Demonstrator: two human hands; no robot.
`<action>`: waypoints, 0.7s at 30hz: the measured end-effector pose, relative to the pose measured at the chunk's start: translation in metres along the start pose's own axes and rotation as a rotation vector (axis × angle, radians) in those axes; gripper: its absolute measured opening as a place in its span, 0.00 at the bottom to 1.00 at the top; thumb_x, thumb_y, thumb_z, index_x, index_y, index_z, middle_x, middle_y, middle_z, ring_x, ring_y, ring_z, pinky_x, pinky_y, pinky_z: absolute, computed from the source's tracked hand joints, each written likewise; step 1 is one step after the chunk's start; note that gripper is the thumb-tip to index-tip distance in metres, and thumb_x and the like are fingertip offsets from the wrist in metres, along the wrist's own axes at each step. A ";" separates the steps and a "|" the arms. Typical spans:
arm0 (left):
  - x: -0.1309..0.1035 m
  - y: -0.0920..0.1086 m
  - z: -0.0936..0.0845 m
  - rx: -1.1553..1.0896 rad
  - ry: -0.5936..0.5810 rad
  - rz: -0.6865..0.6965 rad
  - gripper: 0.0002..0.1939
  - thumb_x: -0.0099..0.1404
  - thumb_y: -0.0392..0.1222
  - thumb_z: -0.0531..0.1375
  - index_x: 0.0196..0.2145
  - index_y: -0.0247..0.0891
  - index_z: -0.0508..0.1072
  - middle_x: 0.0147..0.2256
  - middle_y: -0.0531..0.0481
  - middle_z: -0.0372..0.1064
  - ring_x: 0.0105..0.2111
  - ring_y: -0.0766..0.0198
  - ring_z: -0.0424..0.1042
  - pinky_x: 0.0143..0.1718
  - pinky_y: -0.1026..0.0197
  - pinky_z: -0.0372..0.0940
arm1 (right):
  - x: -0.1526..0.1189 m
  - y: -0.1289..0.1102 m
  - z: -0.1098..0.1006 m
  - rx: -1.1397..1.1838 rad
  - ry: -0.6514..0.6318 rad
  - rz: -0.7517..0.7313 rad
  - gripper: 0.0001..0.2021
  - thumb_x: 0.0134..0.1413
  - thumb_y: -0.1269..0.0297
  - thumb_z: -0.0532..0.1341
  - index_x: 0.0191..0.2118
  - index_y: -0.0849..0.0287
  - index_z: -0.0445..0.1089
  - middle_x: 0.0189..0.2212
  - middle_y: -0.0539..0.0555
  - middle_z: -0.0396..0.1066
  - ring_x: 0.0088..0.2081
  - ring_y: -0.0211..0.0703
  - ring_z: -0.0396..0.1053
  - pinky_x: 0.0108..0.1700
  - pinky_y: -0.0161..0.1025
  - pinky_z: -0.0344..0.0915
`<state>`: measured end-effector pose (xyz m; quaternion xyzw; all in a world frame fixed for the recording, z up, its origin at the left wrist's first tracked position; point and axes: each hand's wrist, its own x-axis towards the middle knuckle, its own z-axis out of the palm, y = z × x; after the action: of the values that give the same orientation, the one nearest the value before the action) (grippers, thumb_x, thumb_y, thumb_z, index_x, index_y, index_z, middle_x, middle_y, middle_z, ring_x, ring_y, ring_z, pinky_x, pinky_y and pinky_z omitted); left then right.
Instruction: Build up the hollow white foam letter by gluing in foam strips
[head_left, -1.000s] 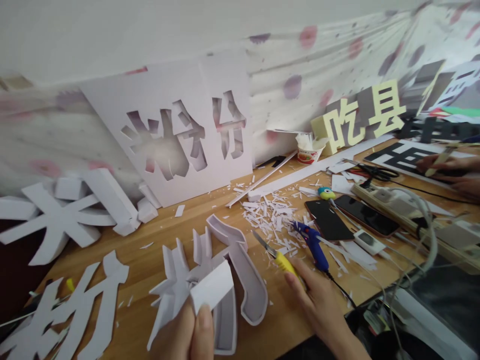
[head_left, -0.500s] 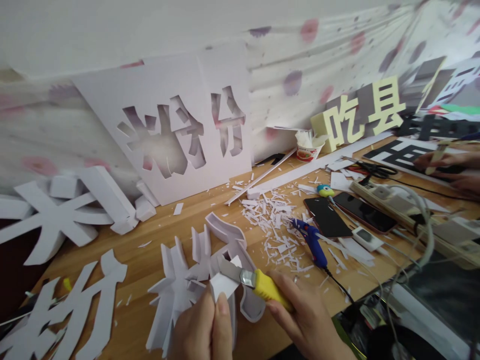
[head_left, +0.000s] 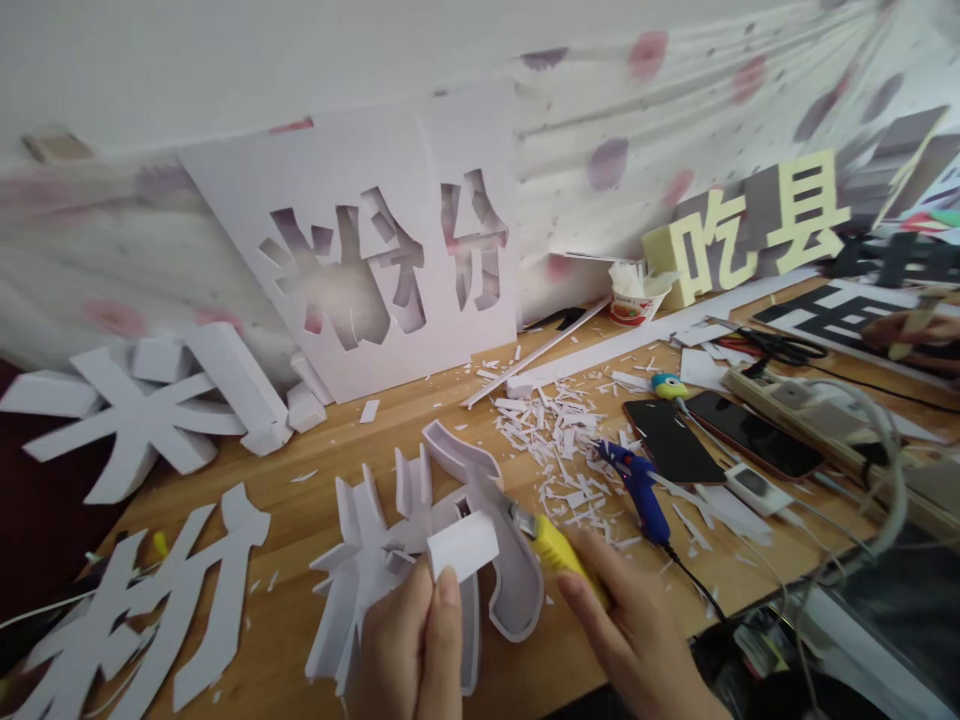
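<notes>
My left hand pinches a small white foam piece between thumb and fingers. In my right hand is a yellow utility knife, its blade pointing up and left, a little apart from the piece. Beneath and behind both hands lies a white walled character on the wooden table. A blue glue gun rests to the right of the knife, near a heap of white scraps.
Flat white character pieces lie at lower left, a thick white one behind. A cut-out board leans on the wall. Phones, a power strip and another person's hand are at right.
The knife has pulled back to the right from the white piece, which has turned so its broad face shows. The whole scene has shifted slightly right as the view turned left.
</notes>
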<state>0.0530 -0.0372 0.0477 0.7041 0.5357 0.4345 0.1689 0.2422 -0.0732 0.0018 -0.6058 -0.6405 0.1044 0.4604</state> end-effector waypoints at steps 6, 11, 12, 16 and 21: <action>0.000 0.002 -0.005 0.111 -0.092 0.072 0.23 0.76 0.44 0.47 0.23 0.42 0.66 0.18 0.54 0.65 0.19 0.65 0.67 0.23 0.63 0.62 | 0.001 -0.020 0.001 -0.027 -0.102 -0.185 0.21 0.74 0.45 0.47 0.43 0.55 0.69 0.25 0.46 0.73 0.23 0.37 0.71 0.24 0.32 0.61; -0.003 -0.008 -0.012 0.136 -0.073 0.174 0.18 0.74 0.44 0.51 0.30 0.43 0.76 0.26 0.48 0.76 0.27 0.60 0.76 0.28 0.62 0.71 | 0.002 -0.020 -0.001 -0.069 -0.144 -0.213 0.22 0.74 0.44 0.46 0.43 0.54 0.68 0.26 0.47 0.73 0.24 0.38 0.72 0.26 0.34 0.61; -0.002 -0.009 -0.014 0.125 -0.077 0.193 0.17 0.73 0.43 0.52 0.32 0.43 0.78 0.27 0.47 0.78 0.28 0.60 0.77 0.29 0.62 0.72 | 0.002 -0.019 -0.001 -0.076 -0.136 -0.223 0.21 0.74 0.44 0.46 0.44 0.54 0.68 0.26 0.47 0.73 0.24 0.38 0.72 0.26 0.34 0.60; 0.005 -0.005 -0.021 0.105 -0.159 0.224 0.18 0.72 0.42 0.52 0.28 0.43 0.77 0.26 0.47 0.78 0.27 0.60 0.77 0.28 0.63 0.72 | 0.000 -0.019 -0.003 -0.127 -0.096 -0.254 0.19 0.74 0.46 0.47 0.47 0.54 0.66 0.24 0.45 0.71 0.23 0.36 0.70 0.25 0.33 0.59; 0.009 0.005 -0.018 0.077 -0.165 0.211 0.20 0.72 0.40 0.52 0.23 0.44 0.72 0.20 0.52 0.72 0.20 0.62 0.72 0.24 0.64 0.67 | 0.003 -0.018 -0.002 -0.207 -0.027 -0.305 0.19 0.74 0.46 0.47 0.48 0.54 0.65 0.27 0.46 0.72 0.24 0.36 0.71 0.26 0.32 0.60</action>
<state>0.0422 -0.0349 0.0653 0.7959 0.4591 0.3695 0.1388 0.2316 -0.0755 0.0171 -0.5445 -0.7382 -0.0250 0.3974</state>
